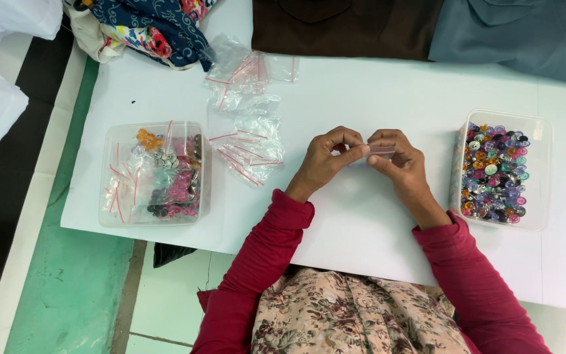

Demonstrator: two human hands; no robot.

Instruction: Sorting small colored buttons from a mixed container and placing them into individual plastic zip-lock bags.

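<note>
1. A seated person in red sleeves pinches a small clear plastic bag (380,150) between both hands over the middle of a white table (375,92). The left hand (325,160) closes thumb and forefinger on the bag's left end. The right hand (397,160) holds the right end the same way, fingers curled tight.

2. The bag is held just above the tabletop, between two tubs. It is so thin and see-through that its lower edge is hard to make out, and I cannot tell whether anything is inside it.

3. At the person's right stands a clear rectangular plastic tub (538,170) with rounded corners. It is filled with small round buttons (494,174) in purple, orange, teal, pink and silver, glossy and heaped close.

4. At the person's left sits a second clear tub (109,177). It holds filled little bags with red-striped seals (126,190), showing orange, pink, dark and silvery pieces inside.

5. Between that tub and the hands lies a loose heap of empty clear bags (247,147), crinkled and shiny, each with a red seal line. A few more (250,69) lie farther up the table.

6. Folded cloth lines the far edge: brown fabric (345,26), grey-blue fabric (519,36) and a patterned blue bundle (155,26), all cut off by the frame.

7. The person's floral garment (355,314) shows at the bottom edge, and the elbows run out of view.
</note>
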